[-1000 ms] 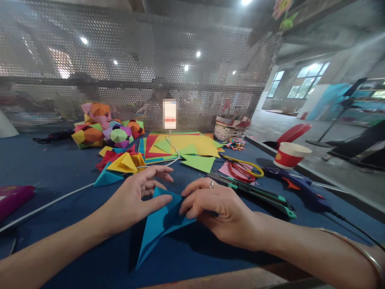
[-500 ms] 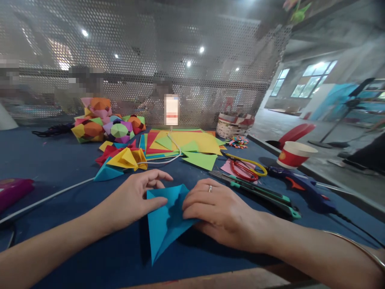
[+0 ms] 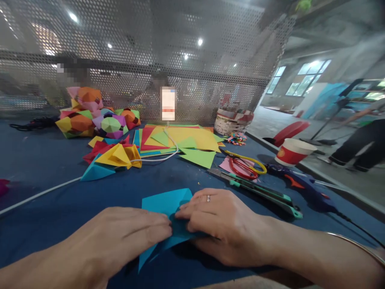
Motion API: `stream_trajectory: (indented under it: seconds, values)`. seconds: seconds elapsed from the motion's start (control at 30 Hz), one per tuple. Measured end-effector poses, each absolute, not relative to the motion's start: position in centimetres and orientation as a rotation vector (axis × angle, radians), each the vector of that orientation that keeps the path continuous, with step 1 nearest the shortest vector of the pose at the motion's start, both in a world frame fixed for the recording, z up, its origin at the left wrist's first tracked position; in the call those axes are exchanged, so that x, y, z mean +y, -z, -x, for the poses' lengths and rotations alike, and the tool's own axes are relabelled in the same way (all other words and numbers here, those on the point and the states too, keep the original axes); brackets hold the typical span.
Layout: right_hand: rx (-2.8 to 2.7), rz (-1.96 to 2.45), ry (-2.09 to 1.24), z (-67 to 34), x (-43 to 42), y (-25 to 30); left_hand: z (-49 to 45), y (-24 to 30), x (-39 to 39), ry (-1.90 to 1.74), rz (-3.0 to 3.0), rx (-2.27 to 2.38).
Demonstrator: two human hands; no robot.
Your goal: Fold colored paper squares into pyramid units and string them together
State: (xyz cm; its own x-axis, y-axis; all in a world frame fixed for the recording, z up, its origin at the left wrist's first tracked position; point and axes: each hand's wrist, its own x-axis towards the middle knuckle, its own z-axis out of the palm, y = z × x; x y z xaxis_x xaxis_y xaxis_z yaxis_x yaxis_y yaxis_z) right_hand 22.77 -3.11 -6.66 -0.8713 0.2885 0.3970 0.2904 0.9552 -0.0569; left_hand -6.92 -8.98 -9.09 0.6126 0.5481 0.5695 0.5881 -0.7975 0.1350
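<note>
A folded sheet of blue paper [image 3: 164, 202] lies at the near middle of the dark blue table, its lower left corner pointing towards me. My left hand [image 3: 132, 235] is over its left side, fingers pressed together and thumb gripping the paper. From the right, my right hand [image 3: 224, 222], with a ring on one finger, pinches the sheet's right part between fingertips and thumb. Both sets of fingertips nearly meet at the middle, hiding the folds there. Part of the paper's right edge is covered by my right hand.
Beyond lie stacked coloured sheets [image 3: 192, 138], folded yellow paper pieces [image 3: 112, 156] and paper balls [image 3: 112, 125]. To the right are scissors [image 3: 245, 170], a green-and-black utility knife [image 3: 261, 190], a glue gun [image 3: 300, 184] and a paper cup [image 3: 293, 152]. A white cable crosses the left side.
My left hand has moved down onto the paper's left side, its spread fingers now closed together. The right hand keeps its hold. The view has shifted slightly.
</note>
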Motion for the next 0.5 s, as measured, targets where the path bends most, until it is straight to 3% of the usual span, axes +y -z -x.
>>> stream_trajectory:
  seconds: [0.1,0.33,0.5]
  values:
    - [-2.676,0.414,-0.067,-22.8,-3.5,6.7,7.5,9.9,-8.5,0.831,2.731,-0.854]
    - [-2.567,0.426,-0.225,-22.7,-4.8,6.3,6.2,9.3,-8.0,0.965,2.751,-0.810]
    - [-2.363,0.699,-0.313,-21.9,-5.3,6.2,4.9,8.4,-7.0,1.117,2.868,-1.055]
